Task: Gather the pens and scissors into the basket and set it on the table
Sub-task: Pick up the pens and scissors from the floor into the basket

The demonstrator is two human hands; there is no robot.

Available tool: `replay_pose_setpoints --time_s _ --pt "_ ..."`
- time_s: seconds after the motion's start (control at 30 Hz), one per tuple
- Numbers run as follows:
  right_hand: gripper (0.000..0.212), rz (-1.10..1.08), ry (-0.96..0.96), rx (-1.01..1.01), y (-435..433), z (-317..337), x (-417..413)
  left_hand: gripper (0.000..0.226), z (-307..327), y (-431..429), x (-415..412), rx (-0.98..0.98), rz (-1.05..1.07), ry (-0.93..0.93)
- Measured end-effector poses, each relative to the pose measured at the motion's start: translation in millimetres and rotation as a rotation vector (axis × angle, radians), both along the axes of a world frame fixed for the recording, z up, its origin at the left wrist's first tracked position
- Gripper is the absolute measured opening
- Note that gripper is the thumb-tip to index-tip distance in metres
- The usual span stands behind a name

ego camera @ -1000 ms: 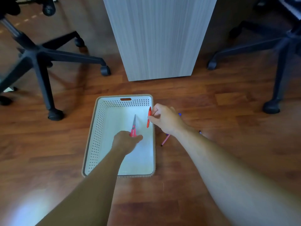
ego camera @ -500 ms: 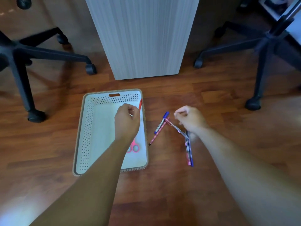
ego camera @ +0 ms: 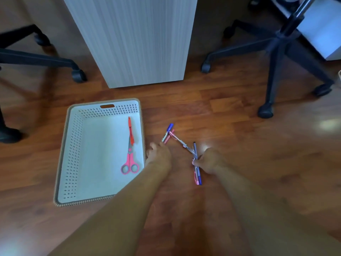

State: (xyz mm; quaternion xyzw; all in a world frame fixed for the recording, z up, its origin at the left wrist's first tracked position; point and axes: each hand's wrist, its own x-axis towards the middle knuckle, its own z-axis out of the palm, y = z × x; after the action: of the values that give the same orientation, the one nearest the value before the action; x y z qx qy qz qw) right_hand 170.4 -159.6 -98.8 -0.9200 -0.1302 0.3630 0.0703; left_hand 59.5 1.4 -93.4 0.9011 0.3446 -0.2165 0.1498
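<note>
Left hand [ego camera: 159, 156] spread by basket [ego camera: 62, 150] rim, right hand [ego camera: 209, 160] pinching floor pens [ego camera: 196, 163].

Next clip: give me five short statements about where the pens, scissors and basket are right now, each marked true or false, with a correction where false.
1. The pink-handled scissors lie inside the basket. True.
2. The basket sits on a table. False: it rests on the wooden floor.
3. A red pen lies in the basket, beyond the scissors. True.
4. All pens are already in the basket. False: several pens lie on the floor to its right.
5. The right hand is on the scissors. False: it touches a blue pen on the floor; the left hand reaches for pens nearer the basket.
</note>
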Motion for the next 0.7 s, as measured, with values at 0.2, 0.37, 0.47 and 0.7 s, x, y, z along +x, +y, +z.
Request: replay_pose_setpoints --time_s 0.2,0.37,0.47,0.7 --pt "0.033 0.014 0.008 -0.007 3.4 7.4 -9.3 0.038 -9.9 -8.1 -3.3 0.085 0.018 -0.013" --pt "0.035 -0.043 0.035 0.026 2.7 11.5 -8.4 0.041 10.8 -12.1 -1.1 -0.046 0.13 0.023" --pt "0.038 -0.082 0.026 0.059 4.2 13.1 -2.8 0.038 21.7 -5.3 4.3 -0.146 0.187 0.011" --pt "0.041 -0.113 -0.042 0.177 26.3 41.4 14.1 0.017 63.7 28.8 23.3 -0.429 0.289 -0.148"
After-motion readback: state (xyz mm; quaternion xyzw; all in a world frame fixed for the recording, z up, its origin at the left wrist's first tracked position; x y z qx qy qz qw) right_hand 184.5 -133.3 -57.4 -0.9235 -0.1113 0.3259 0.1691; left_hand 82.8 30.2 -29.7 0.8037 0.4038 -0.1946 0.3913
